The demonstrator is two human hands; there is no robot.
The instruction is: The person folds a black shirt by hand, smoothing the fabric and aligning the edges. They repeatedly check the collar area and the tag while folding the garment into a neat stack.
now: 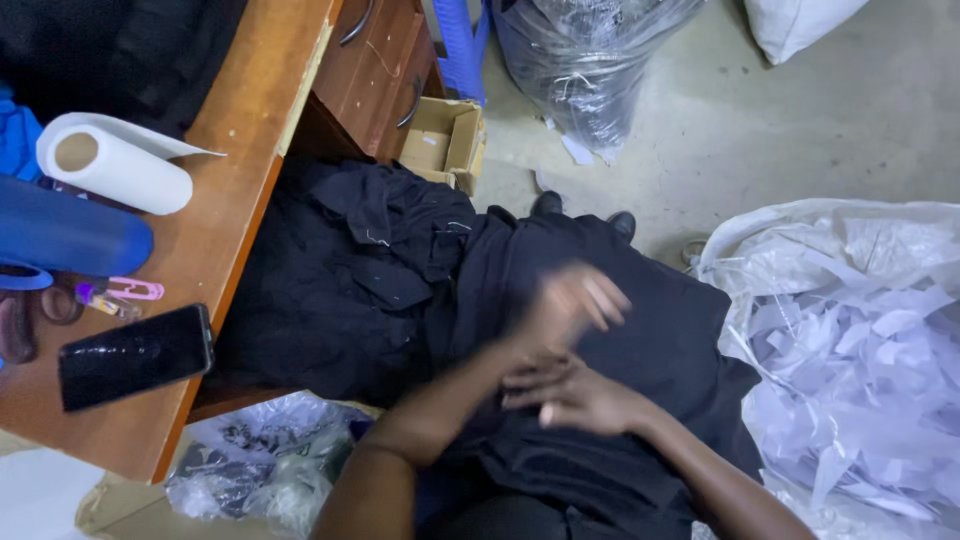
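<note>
Both hands' grip loose: left hand [575, 300], right hand [575, 395] over black garment [640, 340] beside sack of paper strips [860, 360].

A garment workshop: black garments [380, 270] heaped by a wooden desk [240, 190], bagged paper scraps [860, 360], concrete floor [760, 130].

The scene is dim and flatly lit, with no clear light source. The black garment [400, 270] swallows detail, its folds barely readable. Left of it, the phone [135, 355] screen carries a faint sheen. Just right of the garment's middle, the left hand [575, 300] smears into motion blur, while the right hand [580, 395] below is sharper.
</note>
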